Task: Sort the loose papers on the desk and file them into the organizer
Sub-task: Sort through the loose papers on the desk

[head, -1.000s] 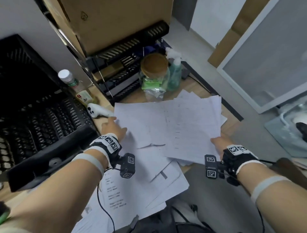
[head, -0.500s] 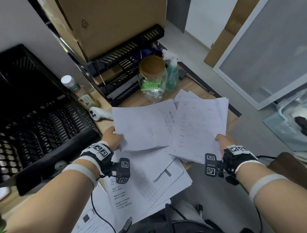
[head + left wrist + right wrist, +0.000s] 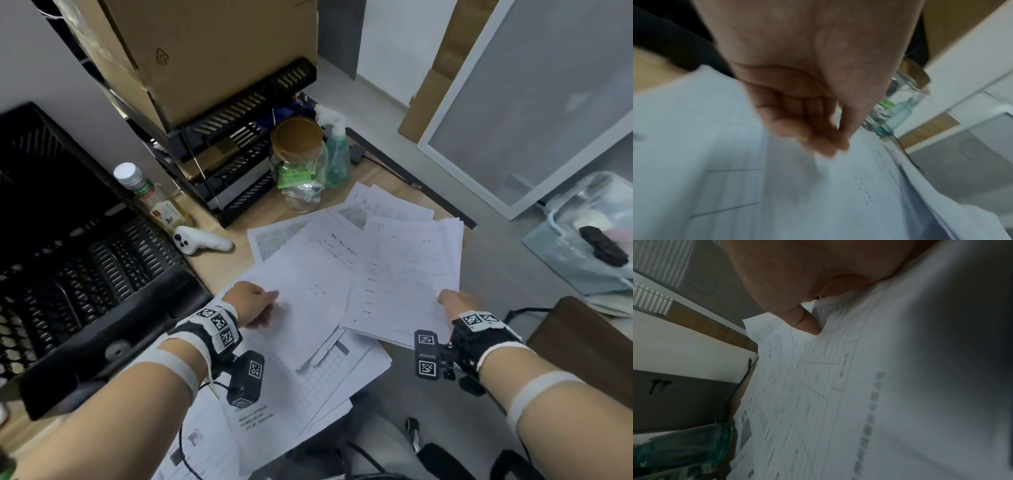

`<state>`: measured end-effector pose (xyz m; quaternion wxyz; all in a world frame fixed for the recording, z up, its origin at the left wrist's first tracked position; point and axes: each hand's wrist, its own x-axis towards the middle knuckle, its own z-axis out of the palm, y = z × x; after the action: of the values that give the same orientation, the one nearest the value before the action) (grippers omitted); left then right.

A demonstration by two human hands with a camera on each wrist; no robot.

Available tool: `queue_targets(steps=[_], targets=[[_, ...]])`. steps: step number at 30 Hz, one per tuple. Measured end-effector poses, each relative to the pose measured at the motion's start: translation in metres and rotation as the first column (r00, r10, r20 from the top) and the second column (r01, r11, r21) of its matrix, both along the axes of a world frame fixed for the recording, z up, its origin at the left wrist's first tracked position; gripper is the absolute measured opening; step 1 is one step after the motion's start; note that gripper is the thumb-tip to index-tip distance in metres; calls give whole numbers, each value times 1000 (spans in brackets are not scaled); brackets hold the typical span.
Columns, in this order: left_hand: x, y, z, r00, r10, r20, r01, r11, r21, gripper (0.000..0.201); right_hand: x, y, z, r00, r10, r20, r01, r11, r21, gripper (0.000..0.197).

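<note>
We see the right hand (image 3: 457, 305) gripping the near edge of a stack of printed forms (image 3: 411, 274), thumb on top and the other fingers hidden beneath the sheets, so the stack is raised at a tilt above the wooden desk (image 3: 219, 270). In the right wrist view the thumb (image 3: 807, 324) presses down on the top form, clamped against the paper. The left hand (image 3: 253, 303) sits at the left edge of a single white sheet (image 3: 308, 284) that overlaps the stack's left side; in the left wrist view its fingers (image 3: 818, 138) are bunched together with the thumb just over the paper, but the blur keeps us from telling whether they pinch the sheet or only touch it. More loose papers (image 3: 318, 380) lie spread underneath, some hanging past the desk's near edge. A black mesh organizer (image 3: 85, 274) stands to the left of the hands, and a tiered black tray rack (image 3: 236, 154) sits at the back under a cardboard box (image 3: 212, 51). Near the rack we see a glass jar with a cork lid (image 3: 298, 164), a green spray bottle (image 3: 337, 154), a small white-capped bottle (image 3: 144, 192) and a white controller (image 3: 198, 241).
</note>
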<state>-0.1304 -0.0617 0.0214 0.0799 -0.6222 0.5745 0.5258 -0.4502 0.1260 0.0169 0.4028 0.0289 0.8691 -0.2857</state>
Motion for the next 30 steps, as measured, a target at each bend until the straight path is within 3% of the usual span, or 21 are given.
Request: queue_targets(steps=[2,4,6,8,10,13,15,19,23,26,28,30], targets=[[-15,-4,0,985,55,-163,-69,994,-81,35,4,0,3,999,39,-3,-39,999,-26,18],[-30,0,3,946,118,-300,-107,993,54,42,13,-4,4,996,79,42,-72,988,-135,20],[-38,9,4,923,132,-362,-61,978,202,45,27,-12,8,969,168,183,-116,958,-262,25],[-37,14,1,913,120,-390,-40,978,207,36,41,-23,7,899,275,340,-151,925,-347,25],[-22,11,-2,929,107,-354,-81,993,85,38,55,-38,7,869,285,405,-139,925,-353,27],[20,-2,-3,967,105,-233,-127,989,-80,47,78,-58,4,903,139,407,-15,956,-294,23],[51,-9,-4,972,169,-161,-188,976,-107,49,97,-66,0,893,129,432,-33,974,-222,22],[90,-6,7,965,254,-66,-262,953,-152,30,123,-77,-11,900,163,404,-108,982,-156,31],[110,3,4,960,277,-35,-279,945,-170,36,130,-82,-27,921,210,328,-167,974,-155,52],[118,11,1,961,276,-31,-278,947,-163,44,133,-81,-30,925,232,302,-210,972,-104,32],[123,13,-2,962,270,-31,-272,950,-154,48,137,-83,-37,918,281,279,-274,960,-63,36],[125,14,-3,963,269,-29,-271,950,-154,50,138,-85,-42,904,315,290,-284,948,-143,47]])
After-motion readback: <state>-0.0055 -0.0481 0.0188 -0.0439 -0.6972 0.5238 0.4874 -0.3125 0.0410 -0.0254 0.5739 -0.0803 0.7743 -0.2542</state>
